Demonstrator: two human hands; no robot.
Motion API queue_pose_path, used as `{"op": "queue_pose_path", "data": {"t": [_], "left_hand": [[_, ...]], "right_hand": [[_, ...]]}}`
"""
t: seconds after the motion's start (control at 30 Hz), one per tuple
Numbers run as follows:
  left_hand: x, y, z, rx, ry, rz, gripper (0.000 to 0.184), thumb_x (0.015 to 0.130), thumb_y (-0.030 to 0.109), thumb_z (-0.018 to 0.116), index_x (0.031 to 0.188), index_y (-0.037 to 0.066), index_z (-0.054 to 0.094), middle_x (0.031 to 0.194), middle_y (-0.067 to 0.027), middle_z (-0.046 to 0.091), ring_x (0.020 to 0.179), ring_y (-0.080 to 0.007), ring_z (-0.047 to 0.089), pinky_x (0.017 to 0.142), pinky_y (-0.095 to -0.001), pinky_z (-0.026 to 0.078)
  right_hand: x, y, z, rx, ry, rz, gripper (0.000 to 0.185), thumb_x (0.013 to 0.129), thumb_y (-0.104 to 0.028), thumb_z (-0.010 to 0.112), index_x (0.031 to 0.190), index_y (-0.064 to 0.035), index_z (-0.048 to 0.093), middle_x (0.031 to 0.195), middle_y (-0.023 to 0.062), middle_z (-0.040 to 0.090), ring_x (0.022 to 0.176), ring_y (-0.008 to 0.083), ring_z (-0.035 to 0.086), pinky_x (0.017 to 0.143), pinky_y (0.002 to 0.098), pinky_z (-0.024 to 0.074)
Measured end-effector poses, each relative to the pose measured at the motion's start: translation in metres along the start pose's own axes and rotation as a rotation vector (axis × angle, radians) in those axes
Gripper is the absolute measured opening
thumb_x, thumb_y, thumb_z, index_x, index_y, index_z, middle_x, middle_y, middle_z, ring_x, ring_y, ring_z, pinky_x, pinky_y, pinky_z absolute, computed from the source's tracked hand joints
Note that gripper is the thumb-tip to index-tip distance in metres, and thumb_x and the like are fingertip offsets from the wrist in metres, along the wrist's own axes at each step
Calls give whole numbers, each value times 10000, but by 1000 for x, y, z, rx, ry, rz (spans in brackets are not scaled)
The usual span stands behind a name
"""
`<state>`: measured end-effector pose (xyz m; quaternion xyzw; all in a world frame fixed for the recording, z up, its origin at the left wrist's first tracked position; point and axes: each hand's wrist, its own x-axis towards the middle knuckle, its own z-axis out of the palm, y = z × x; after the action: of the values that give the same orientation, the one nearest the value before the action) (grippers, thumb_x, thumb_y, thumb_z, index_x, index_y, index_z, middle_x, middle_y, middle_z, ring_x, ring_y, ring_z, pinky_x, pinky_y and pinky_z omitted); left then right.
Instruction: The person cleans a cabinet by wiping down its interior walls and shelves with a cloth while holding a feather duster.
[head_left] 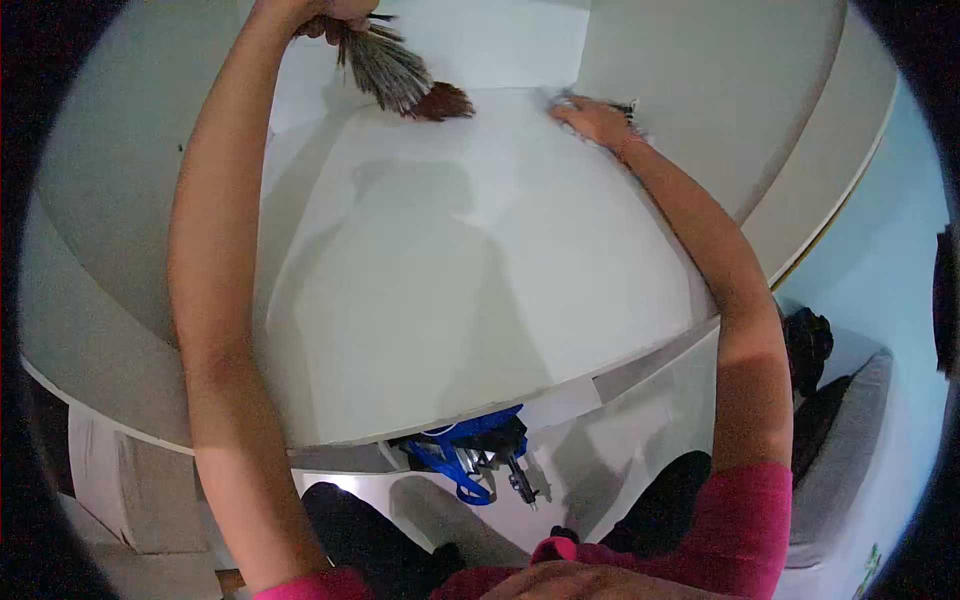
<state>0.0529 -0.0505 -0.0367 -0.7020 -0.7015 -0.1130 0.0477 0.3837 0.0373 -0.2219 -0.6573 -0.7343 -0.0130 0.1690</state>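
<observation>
At the top edge of the view, my left hand (335, 12) is closed around a feather duster (385, 68). Its grey feathers end in a dark brown tip, which is at the back of the white shelf (420, 300). My right hand (597, 122) presses down near the shelf's back right corner, on a crumpled greyish cloth with dark marks (632, 110). Much of that cloth is hidden under the hand, and its edges are blurred. The two hands are well apart.
White cabinet walls (700, 90) enclose the shelf at the back and sides. Its curved front edge (510, 400) runs beneath my arms. Below, a blue strap (450, 465) and a black tool-like object (520, 480) lie together. A grey cushion-like thing (845, 450) stands at right.
</observation>
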Motion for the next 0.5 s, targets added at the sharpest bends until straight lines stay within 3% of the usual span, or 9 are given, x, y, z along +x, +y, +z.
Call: {"op": "queue_pose_path", "data": {"t": [0.03, 0.17, 0.23, 0.3, 0.37, 0.4, 0.5], "left_hand": [[1, -1, -1, 22, 6, 26, 120, 741, 85, 541, 657, 25, 602, 563, -33, 484, 458, -156, 345, 405, -360, 264], [20, -13, -11, 48, 5, 15, 126, 742, 89, 542, 647, 28, 598, 561, -32, 485, 460, -157, 351, 411, -362, 271], [13, -12, -16, 135, 39, -10, 146, 748, 101, 539, 633, 30, 595, 563, -36, 486, 462, -165, 360, 419, -368, 280], [10, -4, -7, 259, 43, 26, 160, 747, 116, 544, 626, 27, 599, 556, -44, 481, 464, -172, 367, 423, -369, 290], [17, 3, 5, 255, 46, -39, 165, 743, 125, 551, 637, 12, 607, 556, -47, 497, 461, -173, 375, 427, -370, 299], [11, 8, 6, 257, 40, -37, 165, 743, 125, 551, 637, 12, 607, 556, -47, 497, 461, -173, 375, 427, -370, 299], [-29, 26, -8, 301, 111, -28, 169, 731, 122, 558, 664, -19, 623, 557, -67, 518, 466, -178, 403, 433, -371, 313]], "right_hand": [[3, 3, -2, -8, 20, 156, 772, 782, -633, 448, 1368, -133, 402, 1345, 128, 466, 1242, 330, 426, 1052, 444, 296], [-21, -22, 0, -157, -39, 270, 746, 794, -631, 427, 1340, -122, 439, 1352, 129, 457, 1248, 321, 422, 1073, 414, 274], [-42, -34, 2, 64, 40, -215, 748, 800, -646, 399, 1335, -124, 446, 1359, 134, 448, 1242, 329, 428, 1068, 410, 280], [-55, -35, -14, 21, -37, -190, 793, 797, -673, 379, 1349, -105, 423, 1388, 141, 410, 1269, 338, 391, 1068, 397, 288], [-37, -10, -29, -16, -158, -1, 844, 797, -691, 355, 1385, -85, 357, 1423, 144, 355, 1299, 347, 343, 1088, 392, 260], [-8, 28, -16, -78, -104, 13, 860, 804, -693, 318, 1398, -72, 323, 1439, 142, 327, 1309, 348, 326, 1090, 385, 261], [-32, 8, -19, -112, -99, 100, 835, 828, -668, 317, 1414, -75, 292, 1440, 161, 316, 1344, 312, 275, 1110, 393, 214]]}}
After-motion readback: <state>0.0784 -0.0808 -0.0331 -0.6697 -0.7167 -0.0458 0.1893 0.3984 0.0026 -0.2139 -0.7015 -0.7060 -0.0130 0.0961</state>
